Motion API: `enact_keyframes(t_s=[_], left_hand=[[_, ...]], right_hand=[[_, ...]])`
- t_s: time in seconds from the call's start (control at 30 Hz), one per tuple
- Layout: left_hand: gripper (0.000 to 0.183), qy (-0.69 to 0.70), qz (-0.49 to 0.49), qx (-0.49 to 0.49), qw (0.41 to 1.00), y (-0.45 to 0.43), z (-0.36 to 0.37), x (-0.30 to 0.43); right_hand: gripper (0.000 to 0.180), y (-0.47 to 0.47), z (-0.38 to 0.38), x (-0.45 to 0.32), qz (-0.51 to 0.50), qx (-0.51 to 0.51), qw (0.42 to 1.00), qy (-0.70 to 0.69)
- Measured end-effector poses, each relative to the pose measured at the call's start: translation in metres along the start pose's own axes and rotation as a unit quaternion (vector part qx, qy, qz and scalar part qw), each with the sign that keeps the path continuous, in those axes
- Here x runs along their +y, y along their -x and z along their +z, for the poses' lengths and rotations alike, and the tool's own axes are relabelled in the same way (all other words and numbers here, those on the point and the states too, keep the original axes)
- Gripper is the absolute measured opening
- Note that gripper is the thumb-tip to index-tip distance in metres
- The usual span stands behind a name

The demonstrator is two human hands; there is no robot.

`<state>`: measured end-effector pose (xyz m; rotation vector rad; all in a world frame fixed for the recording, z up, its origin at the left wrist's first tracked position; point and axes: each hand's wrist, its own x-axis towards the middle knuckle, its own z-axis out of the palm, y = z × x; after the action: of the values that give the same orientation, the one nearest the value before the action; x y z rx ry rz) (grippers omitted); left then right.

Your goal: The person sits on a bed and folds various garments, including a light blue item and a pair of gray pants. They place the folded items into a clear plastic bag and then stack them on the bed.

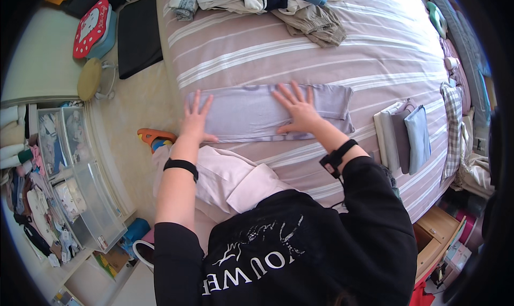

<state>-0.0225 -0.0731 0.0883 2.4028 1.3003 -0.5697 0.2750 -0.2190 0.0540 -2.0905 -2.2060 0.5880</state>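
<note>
A pale lavender garment (pixel 245 113), folded into a long flat strip, lies across the striped bedspread (pixel 249 57) in front of me. My left hand (pixel 196 119) rests with spread fingers on its left end. Over its right half, my right hand (pixel 299 111) lies palm down, fingers apart and slightly blurred. Neither hand grips the cloth. Two layered edges show at the strip's right end, and a darker printed pattern runs along its long sides.
Right of the strip stands a row of folded clothes (pixel 401 135). Loose garments, including khaki trousers (pixel 315 24), are heaped at the bed's far side. Clear plastic drawers (pixel 94 201) and hanging clothes (pixel 40 209) are at left, beyond a round stool (pixel 89 79).
</note>
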Motion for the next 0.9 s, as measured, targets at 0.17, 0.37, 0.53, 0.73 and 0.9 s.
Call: enact_keyframes(t_s=[0.17,0.37,0.53,0.73,0.9], left_hand=[[0.101,0.002,-0.066,-0.036,0.997,-0.005,0.022,-0.060],[0.067,0.380,-0.149,-0.005,0.913,-0.014,0.019,-0.087],[0.073,0.434,-0.173,-0.095,0.879,-0.004,0.035,-0.073],[0.058,0.484,-0.129,-0.143,0.853,-0.003,0.043,-0.080],[0.048,0.553,-0.076,-0.106,0.823,0.008,0.030,-0.069]], right_hand=[[0.116,0.017,-0.024,0.022,0.059,-0.055,0.997,0.001],[0.083,-0.020,-0.019,-0.062,-0.040,0.093,0.993,-0.061],[0.074,-0.062,0.025,-0.113,-0.048,0.155,0.986,-0.050],[0.074,-0.069,0.040,-0.109,-0.023,0.129,0.991,-0.026],[0.070,-0.060,0.042,-0.102,0.019,0.176,0.983,-0.036]])
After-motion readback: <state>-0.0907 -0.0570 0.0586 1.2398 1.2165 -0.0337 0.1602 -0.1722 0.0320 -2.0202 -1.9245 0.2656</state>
